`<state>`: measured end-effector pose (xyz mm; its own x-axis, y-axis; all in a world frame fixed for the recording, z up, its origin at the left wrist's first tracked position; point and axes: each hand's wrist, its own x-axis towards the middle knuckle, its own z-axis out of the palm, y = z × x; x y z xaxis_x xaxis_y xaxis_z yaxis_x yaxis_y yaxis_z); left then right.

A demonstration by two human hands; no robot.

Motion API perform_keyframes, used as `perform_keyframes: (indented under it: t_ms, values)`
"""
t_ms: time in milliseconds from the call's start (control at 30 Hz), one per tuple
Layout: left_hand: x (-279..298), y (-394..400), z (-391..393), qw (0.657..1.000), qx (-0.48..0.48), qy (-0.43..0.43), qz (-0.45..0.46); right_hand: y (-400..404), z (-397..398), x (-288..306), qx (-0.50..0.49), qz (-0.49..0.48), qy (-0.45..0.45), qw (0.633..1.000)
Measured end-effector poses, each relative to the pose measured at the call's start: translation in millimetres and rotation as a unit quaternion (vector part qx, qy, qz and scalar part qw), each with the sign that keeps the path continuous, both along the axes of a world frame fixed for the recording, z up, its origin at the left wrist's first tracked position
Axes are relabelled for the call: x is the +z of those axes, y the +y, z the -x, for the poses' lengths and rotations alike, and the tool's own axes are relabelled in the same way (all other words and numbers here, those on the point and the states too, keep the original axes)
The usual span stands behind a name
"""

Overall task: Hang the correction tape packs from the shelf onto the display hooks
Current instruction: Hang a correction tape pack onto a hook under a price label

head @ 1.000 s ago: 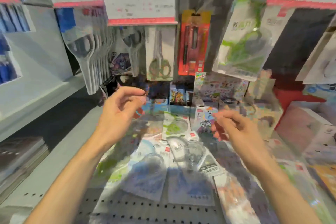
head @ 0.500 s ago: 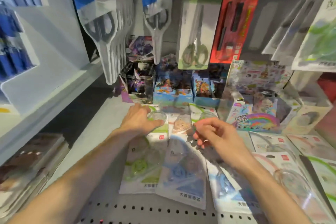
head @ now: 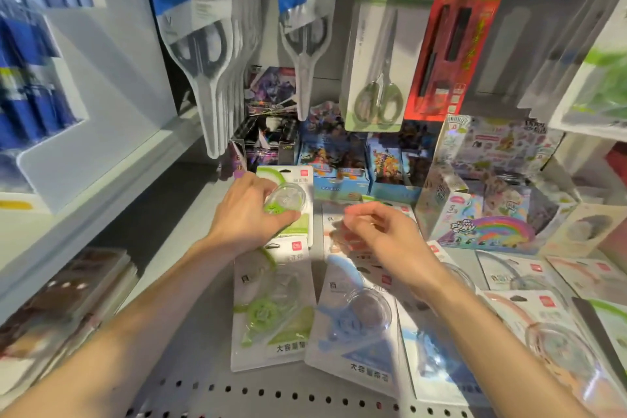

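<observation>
Since half a second ago the left hand (head: pixel 249 214) has closed round a green pack (head: pixel 288 200), thumb and fingers gripping its blister at 11 o'clock on the shelf (head: pixel 190 332). At 12 o'clock the right hand (head: pixel 383 237) hovers, fingers curled and loosely parted, over an orange pack (head: pixel 334 234). Green and blue packs (head: pixel 353 326) lie flat at 6 o'clock.

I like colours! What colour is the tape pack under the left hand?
Green and white, seen in the head view: tape pack, left hand.

I see bare shelf (head: pixel 190 343) left of the green pack (head: pixel 271 309), hanging scissors packs (head: pixel 210 54) overhead, toy boxes (head: pixel 339 173) blocking the back, more packs (head: pixel 543 322) crowding the right.
</observation>
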<state>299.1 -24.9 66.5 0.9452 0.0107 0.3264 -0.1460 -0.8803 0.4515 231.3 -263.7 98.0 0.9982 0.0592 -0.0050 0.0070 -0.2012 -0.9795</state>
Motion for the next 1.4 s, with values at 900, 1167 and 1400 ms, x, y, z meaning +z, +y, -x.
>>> perform_keyframes:
  t_ms: [900,1167,1400]
  values:
    - [1,24,74,0.985,-0.111,0.130,0.030,-4,-27,-11,-0.024,-0.053,0.040,0.998]
    - [-5,34,114,0.969,-0.155,0.190,-0.033,-10,-14,-16,0.019,-0.078,0.053,0.995]
    - [-15,27,103,0.989,-0.090,0.105,-0.057,-17,-6,-16,0.022,-0.109,0.058,0.992]
